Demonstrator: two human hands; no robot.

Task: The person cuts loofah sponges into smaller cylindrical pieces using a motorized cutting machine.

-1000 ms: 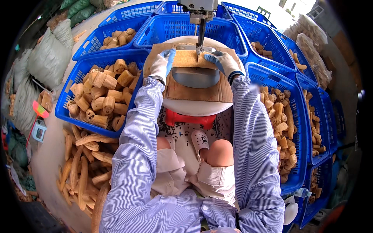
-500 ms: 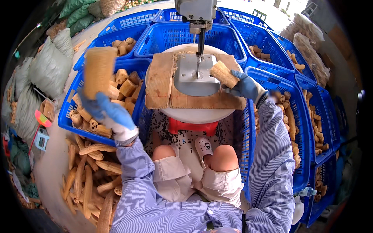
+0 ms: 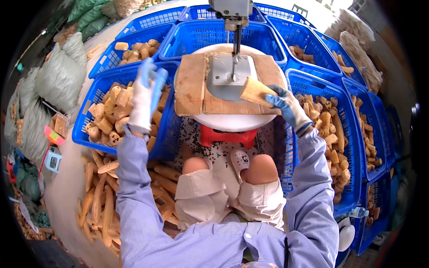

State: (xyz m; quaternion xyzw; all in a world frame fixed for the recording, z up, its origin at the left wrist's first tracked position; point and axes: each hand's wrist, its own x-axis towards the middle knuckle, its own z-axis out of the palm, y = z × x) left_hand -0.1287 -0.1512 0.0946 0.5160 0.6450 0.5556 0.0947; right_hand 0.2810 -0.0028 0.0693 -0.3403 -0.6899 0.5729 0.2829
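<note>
My right hand (image 3: 289, 106), in a white glove with blue-coated fingers, grips a short tan loofah piece (image 3: 255, 91) near its right end. That piece is tilted over the right part of the wooden board (image 3: 190, 87), just in front of the machine's grey metal plate (image 3: 220, 73). A thin vertical blade or needle comes down from the machine head (image 3: 232, 10) to the plate. My left hand (image 3: 147, 89), gloved the same way, is raised over the near-left blue basket (image 3: 80, 120), fingers apart and holding nothing. Cut loofah pieces (image 3: 119, 107) fill that basket.
Long whole loofahs (image 3: 100, 207) lie on the floor at left. Blue baskets of pieces surround the machine, including the right one (image 3: 353, 178) and the far-left one (image 3: 100, 62). A red base (image 3: 228, 136) sits beneath the round white top. Full sacks (image 3: 60, 80) stand at far left.
My left hand has let go of its loofah piece and moved up and right, fingers spread. A piece now lies near the far-left basket's left side. My right hand still holds its piece, shifted slightly lower.
</note>
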